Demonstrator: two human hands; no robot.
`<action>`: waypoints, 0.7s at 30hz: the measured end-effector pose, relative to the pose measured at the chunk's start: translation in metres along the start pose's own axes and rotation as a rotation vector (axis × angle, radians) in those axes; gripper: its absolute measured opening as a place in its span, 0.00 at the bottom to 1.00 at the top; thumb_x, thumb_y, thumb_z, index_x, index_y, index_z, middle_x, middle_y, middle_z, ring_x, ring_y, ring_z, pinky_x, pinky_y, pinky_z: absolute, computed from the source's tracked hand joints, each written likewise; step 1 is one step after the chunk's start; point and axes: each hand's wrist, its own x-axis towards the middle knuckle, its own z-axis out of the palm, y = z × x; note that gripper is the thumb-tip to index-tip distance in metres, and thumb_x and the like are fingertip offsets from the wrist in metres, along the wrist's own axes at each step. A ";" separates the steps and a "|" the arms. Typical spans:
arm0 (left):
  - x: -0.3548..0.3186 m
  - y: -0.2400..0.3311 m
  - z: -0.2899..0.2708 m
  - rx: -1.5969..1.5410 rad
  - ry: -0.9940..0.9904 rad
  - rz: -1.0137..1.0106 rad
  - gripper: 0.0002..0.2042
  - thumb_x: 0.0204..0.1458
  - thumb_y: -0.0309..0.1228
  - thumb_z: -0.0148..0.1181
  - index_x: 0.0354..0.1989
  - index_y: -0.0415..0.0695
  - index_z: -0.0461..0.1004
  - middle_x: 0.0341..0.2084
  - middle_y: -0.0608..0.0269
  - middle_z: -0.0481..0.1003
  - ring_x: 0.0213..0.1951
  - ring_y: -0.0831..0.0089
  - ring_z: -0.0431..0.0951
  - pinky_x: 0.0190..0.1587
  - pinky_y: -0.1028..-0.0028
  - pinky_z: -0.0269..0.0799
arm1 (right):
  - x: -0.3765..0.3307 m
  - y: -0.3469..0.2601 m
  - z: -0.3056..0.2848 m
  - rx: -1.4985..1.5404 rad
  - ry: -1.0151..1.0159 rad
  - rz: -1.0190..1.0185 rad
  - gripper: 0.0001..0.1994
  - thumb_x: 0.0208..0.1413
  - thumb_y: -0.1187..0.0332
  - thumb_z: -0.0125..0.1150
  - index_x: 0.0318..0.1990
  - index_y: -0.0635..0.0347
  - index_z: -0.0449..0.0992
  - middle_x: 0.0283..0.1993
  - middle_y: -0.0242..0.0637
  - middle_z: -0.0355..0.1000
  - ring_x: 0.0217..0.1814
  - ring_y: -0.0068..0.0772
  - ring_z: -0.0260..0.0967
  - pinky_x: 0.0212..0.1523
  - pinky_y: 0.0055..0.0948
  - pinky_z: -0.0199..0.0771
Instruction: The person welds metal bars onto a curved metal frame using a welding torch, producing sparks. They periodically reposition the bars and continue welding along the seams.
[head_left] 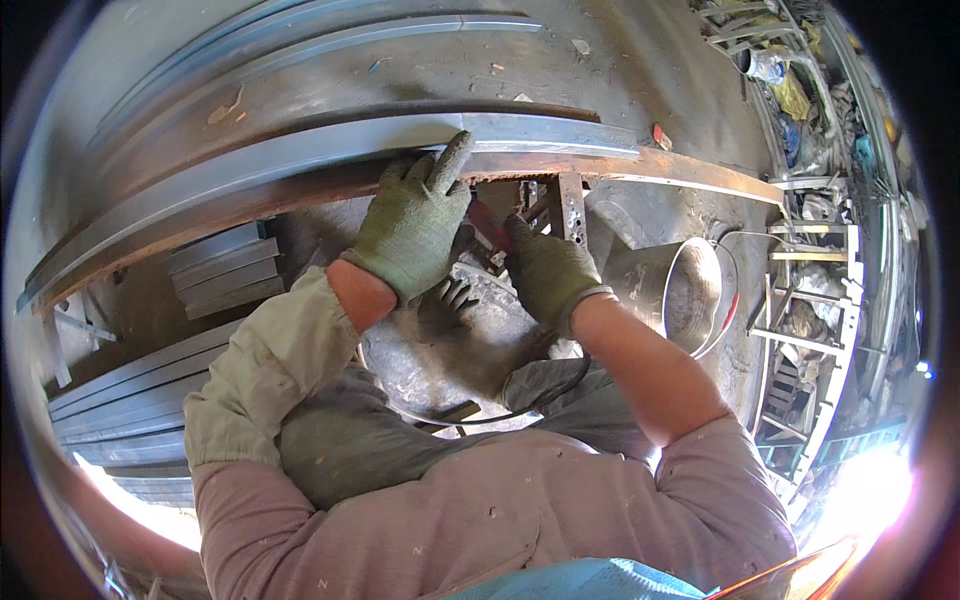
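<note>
Above the grimy floor (650, 90), the left hand (415, 222) spreads its fingers over grey tube (300, 157); the right hand (548, 268) curls round a red object (489, 222).

In the head view, we rest our gloved left hand (415, 225) with its fingers spread against a long grey metal bar (550, 134), which lies along a rust-brown beam (690, 173). With our gloved right hand (550, 272) we grip a red object (488, 222), partly hidden between the 2 hands. We see short grey bars (228, 272) stacked at left and a round metal bucket (645, 285) near our right forearm.
</note>
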 end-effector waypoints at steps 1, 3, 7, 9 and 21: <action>-0.001 -0.001 0.003 0.014 -0.001 0.008 0.19 0.59 0.39 0.76 0.53 0.41 0.85 0.85 0.43 0.61 0.74 0.40 0.72 0.78 0.43 0.65 | 0.000 0.003 0.005 0.025 0.034 0.017 0.23 0.77 0.64 0.59 0.75 0.57 0.71 0.54 0.63 0.86 0.56 0.71 0.85 0.57 0.64 0.84; 0.000 -0.001 0.002 0.016 0.001 0.018 0.18 0.59 0.38 0.75 0.53 0.40 0.85 0.85 0.43 0.61 0.74 0.40 0.73 0.78 0.42 0.65 | 0.005 0.010 0.016 0.091 0.072 0.023 0.21 0.78 0.64 0.59 0.73 0.57 0.72 0.53 0.64 0.86 0.56 0.72 0.85 0.57 0.64 0.84; 0.000 -0.002 -0.004 -0.031 0.021 0.012 0.14 0.61 0.32 0.70 0.52 0.40 0.85 0.84 0.45 0.64 0.73 0.41 0.74 0.78 0.44 0.67 | 0.002 0.013 0.015 0.142 0.103 0.006 0.19 0.78 0.62 0.59 0.70 0.58 0.73 0.53 0.62 0.86 0.55 0.73 0.85 0.56 0.65 0.84; 0.001 -0.003 -0.004 -0.013 0.018 0.005 0.13 0.61 0.30 0.68 0.52 0.40 0.85 0.83 0.46 0.65 0.72 0.42 0.74 0.77 0.45 0.67 | -0.001 0.010 0.012 0.152 0.108 -0.002 0.19 0.78 0.61 0.59 0.69 0.57 0.73 0.54 0.62 0.85 0.55 0.73 0.85 0.56 0.65 0.84; 0.000 -0.007 0.008 0.023 0.084 0.042 0.11 0.60 0.29 0.67 0.49 0.40 0.86 0.82 0.47 0.68 0.69 0.44 0.77 0.76 0.46 0.69 | -0.057 0.009 0.010 0.268 0.159 0.074 0.20 0.75 0.64 0.63 0.69 0.52 0.68 0.48 0.61 0.86 0.51 0.75 0.85 0.51 0.67 0.83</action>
